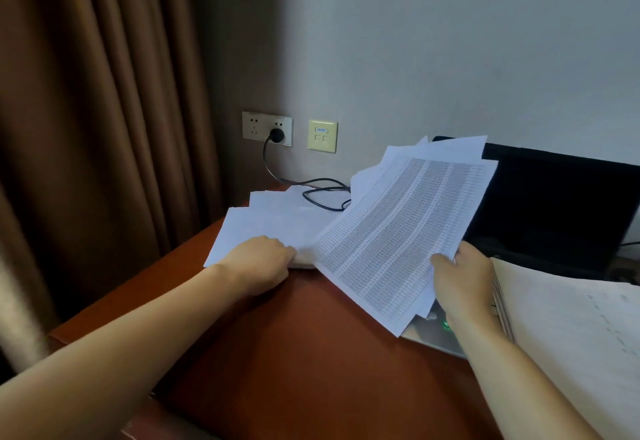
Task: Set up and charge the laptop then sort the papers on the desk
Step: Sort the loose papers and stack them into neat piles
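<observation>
The right grip [464, 280] pinches, thumb on top, a fanned sheaf of white printed table sheets [398, 232] raised over the red-brown desk [294, 335]. The left grip [263, 259] curls round the near edge of plain white sheets [273, 225] lying flat there, just left of the sheaf. A black open laptop [554, 204] stands behind.

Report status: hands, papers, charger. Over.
Right hand grips printed sheets, raised. Left hand grips loose papers on desk. Plug in wall socket. Sheets overhang laptop.
</observation>
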Available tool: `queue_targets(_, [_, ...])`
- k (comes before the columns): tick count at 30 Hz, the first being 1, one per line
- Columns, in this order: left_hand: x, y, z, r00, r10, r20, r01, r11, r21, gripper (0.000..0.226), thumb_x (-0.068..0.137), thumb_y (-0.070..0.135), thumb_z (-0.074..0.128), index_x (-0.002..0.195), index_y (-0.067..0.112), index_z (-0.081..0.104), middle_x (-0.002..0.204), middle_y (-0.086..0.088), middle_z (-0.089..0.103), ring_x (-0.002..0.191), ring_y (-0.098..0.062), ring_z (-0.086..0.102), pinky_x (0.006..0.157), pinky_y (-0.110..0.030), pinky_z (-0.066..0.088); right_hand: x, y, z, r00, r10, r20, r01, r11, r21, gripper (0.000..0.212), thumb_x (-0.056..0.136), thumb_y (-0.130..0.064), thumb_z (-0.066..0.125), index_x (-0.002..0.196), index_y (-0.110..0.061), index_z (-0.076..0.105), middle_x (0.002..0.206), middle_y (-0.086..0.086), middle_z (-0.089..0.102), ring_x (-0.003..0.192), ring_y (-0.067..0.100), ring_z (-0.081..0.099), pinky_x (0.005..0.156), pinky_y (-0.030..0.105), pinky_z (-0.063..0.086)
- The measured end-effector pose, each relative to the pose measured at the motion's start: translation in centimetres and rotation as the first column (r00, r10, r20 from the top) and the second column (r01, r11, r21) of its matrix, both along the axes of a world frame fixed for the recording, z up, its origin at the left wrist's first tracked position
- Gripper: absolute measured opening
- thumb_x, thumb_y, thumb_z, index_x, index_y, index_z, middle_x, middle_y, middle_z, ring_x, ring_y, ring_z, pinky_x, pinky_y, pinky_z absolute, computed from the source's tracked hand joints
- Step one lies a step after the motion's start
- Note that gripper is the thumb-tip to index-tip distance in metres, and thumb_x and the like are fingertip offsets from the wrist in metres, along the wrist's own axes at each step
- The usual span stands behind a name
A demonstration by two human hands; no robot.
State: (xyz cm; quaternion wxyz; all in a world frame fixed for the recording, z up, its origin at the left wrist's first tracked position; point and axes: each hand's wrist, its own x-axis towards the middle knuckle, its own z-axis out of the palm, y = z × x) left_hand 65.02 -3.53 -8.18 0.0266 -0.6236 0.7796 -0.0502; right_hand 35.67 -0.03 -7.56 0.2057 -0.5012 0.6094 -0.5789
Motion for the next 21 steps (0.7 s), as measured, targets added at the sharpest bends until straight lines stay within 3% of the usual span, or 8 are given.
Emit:
queue_targets(4, [-0.3,0.2,0.5,0.999,0.025,0.03,-0.025,0.999,-0.026,0.031,0.104,0.028,0.038,0.123,0.018,0.06,0.115,-0.009,0.069,0.105,-0.029,0.063,0.091,-0.037,0.05,0.1,0.6,0.2,0.999,-0.038,0.021,0.038,0.998,-0.046,0.019,0.089,0.003,0.051,0.085,-0.01,0.064,0.082,-0.004,0.068,0.072,0.011,0.062,0.055,0.025,0.045])
queue_targets(7, [-0.6,0.4,0.9,0.994,0.102,0.036,-0.101,0.994,-0.029,0.023,0.102,0.015,0.043,0.118,0.016,0.059,0.114,-0.01,0.066,0.106,-0.029,0.062,0.081,-0.032,0.042,0.1,0.8,0.2,0.997,-0.06,0.047,0.063,0.996,-0.064,0.018,0.088,0.004,0.05,0.086,-0.008,0.063,0.082,-0.002,0.067,0.072,0.012,0.062,0.055,0.024,0.042])
queue_targets(9, [-0.3,0.0,1.3,0.982,0.181,-0.051,-0.183,0.982,-0.042,0.024,0.098,0.005,0.047,0.114,0.014,0.062,0.114,-0.01,0.066,0.106,-0.029,0.063,0.082,-0.032,0.044,0.0,0.9,0.0,0.997,-0.07,0.021,0.071,0.995,-0.074,0.017,0.088,0.004,0.049,0.088,-0.007,0.062,0.084,-0.001,0.068,0.071,0.012,0.061,0.055,0.024,0.04])
queue_targets(11, [0.1,-0.4,1.5,0.935,0.268,-0.233,-0.284,0.958,-0.036,0.023,0.096,0.003,0.048,0.105,0.009,0.068,0.108,-0.014,0.069,0.101,-0.032,0.065,0.082,-0.034,0.049,0.0,1.1,0.0,0.997,-0.073,0.003,0.073,0.994,-0.086,0.019,0.089,0.003,0.049,0.094,-0.007,0.064,0.088,-0.002,0.069,0.074,0.007,0.061,0.056,0.022,0.041])
queue_targets(13, [0.8,-0.6,1.9,0.824,0.297,-0.483,-0.355,0.934,-0.03,0.024,0.095,0.006,0.051,0.085,0.003,0.072,0.089,-0.02,0.07,0.082,-0.034,0.064,0.066,-0.032,0.047,0.0,1.4,0.1,0.997,-0.08,-0.003,0.079,0.992,-0.101,0.02,0.09,0.002,0.05,0.097,-0.008,0.065,0.089,-0.003,0.068,0.077,0.006,0.062,0.057,0.02,0.041])
queue_targets(15, [1.1,-0.4,2.4,0.651,0.284,-0.704,-0.393,0.919,0.007,0.03,0.095,0.016,0.06,0.072,0.001,0.071,0.073,-0.021,0.067,0.063,-0.026,0.055,0.052,-0.026,0.041,-0.1,1.5,0.1,0.997,-0.071,0.007,0.071,0.992,-0.109,0.02,0.09,0.002,0.05,0.096,-0.01,0.065,0.089,-0.005,0.068,0.078,0.006,0.063,0.057,0.02,0.042])
queue_targets(18, [0.5,0.5,3.7,0.433,0.206,-0.877,-0.307,0.949,0.072,0.033,0.096,0.035,0.065,0.073,0.011,0.063,0.065,-0.005,0.057,0.059,-0.017,0.048,0.054,-0.027,0.039,-0.1,1.7,0.2,0.999,-0.021,0.032,0.023,0.996,-0.086,0.019,0.089,0.003,0.05,0.084,-0.01,0.063,0.08,-0.003,0.067,0.07,0.012,0.062,0.054,0.023,0.041])
queue_targets(21, [-1.1,1.5,5.0,0.218,0.14,-0.966,-0.126,0.985,0.115,0.025,0.1,0.042,0.056,0.093,0.021,0.066,0.083,-0.006,0.068,0.071,-0.021,0.061,0.066,-0.035,0.05,0.3,1.8,0.0,0.999,0.046,0.023,-0.045,0.998,-0.043,0.022,0.09,0.001,0.051,0.082,-0.014,0.064,0.078,-0.004,0.067,0.07,0.014,0.063,0.054,0.023,0.044])
